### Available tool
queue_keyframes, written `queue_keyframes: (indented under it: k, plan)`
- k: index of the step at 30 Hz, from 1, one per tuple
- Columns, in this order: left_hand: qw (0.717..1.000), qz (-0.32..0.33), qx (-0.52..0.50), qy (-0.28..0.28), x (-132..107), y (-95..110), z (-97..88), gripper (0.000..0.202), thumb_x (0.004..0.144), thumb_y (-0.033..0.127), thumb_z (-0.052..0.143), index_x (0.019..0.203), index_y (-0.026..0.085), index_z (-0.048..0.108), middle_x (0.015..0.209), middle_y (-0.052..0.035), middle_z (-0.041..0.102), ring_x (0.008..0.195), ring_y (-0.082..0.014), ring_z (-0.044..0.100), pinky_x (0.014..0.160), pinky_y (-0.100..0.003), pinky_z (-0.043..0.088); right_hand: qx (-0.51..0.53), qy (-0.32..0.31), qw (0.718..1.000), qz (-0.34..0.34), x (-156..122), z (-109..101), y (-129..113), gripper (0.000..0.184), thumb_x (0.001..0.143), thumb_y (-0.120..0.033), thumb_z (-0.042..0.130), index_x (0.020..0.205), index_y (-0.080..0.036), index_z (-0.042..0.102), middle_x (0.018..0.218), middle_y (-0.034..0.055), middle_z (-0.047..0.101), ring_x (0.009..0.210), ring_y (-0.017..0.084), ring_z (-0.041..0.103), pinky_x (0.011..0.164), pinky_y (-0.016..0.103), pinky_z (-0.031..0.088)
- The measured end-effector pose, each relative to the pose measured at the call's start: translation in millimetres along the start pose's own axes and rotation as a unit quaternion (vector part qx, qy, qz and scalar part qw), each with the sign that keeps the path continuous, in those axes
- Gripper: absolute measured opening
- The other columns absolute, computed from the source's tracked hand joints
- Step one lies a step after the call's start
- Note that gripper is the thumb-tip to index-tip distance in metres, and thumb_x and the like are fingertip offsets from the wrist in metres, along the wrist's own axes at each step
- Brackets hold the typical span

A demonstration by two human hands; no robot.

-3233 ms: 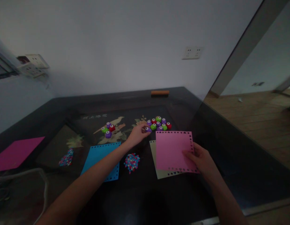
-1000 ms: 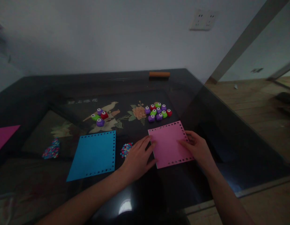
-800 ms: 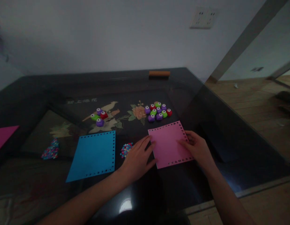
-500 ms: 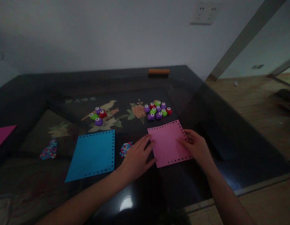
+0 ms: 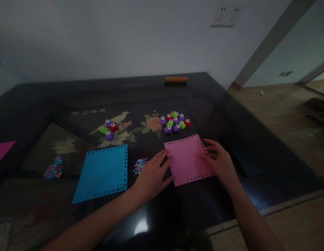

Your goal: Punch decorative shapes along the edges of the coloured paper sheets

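On the table (image 5: 216, 104), left hand (image 5: 151, 176) and right hand (image 5: 220, 164) lay spread fingers on a hole-edged pink sheet (image 5: 186, 158)

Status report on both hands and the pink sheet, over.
Left hand open, at left edge of pink sheet. Right hand open, resting on its right part. Sheet flat on table. Small punches behind it, not touching.

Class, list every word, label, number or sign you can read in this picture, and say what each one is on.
Row of pale characters on the table's inlaid picture: too blurred to read.
Wall socket: no readable marking.
Small punches, pink sheet, blue sheet: no text visible.
Nothing can be quoted as it reads.
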State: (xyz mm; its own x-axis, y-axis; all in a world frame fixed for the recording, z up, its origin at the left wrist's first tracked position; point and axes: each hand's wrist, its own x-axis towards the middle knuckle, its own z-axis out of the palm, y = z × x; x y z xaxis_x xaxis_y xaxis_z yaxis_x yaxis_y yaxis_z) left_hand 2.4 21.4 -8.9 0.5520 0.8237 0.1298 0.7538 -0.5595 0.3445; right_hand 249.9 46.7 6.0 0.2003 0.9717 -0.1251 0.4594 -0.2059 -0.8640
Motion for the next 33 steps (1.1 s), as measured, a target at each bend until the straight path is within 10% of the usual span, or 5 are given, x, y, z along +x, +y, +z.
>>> queue_keyframes:
  k: [10, 33]
  plan:
    - [1.000, -0.002, -0.008, 0.010, -1, -1, 2.8, 0.054, 0.081, 0.039, 0.063, 0.129, 0.019, 0.046, 0.141, -0.0176, 0.044, 0.131, -0.0310, 0.041, 0.103, -0.049, 0.041, -0.220, 0.054, 0.963, -0.147, 7, -3, 17, 0.025, 0.077, -0.033, 0.059, 0.095, -0.018, 0.069, 0.088, 0.0072, 0.057, 0.066, 0.018, 0.051, 0.058, 0.033, 0.043]
    - [0.988, -0.028, -0.149, 0.030, 9, -9, -22.2, 0.041, 0.083, 0.029, 0.061, 0.121, 0.018, 0.051, 0.133, -0.0130, 0.048, 0.124, -0.0253, 0.047, 0.104, -0.042, 0.040, -0.183, 0.034, 0.962, -0.199, 11, -5, 19, 0.023, 0.077, -0.036, 0.060, 0.086, -0.019, 0.073, 0.091, 0.0072, 0.058, 0.066, 0.016, 0.054, 0.063, 0.033, 0.045]
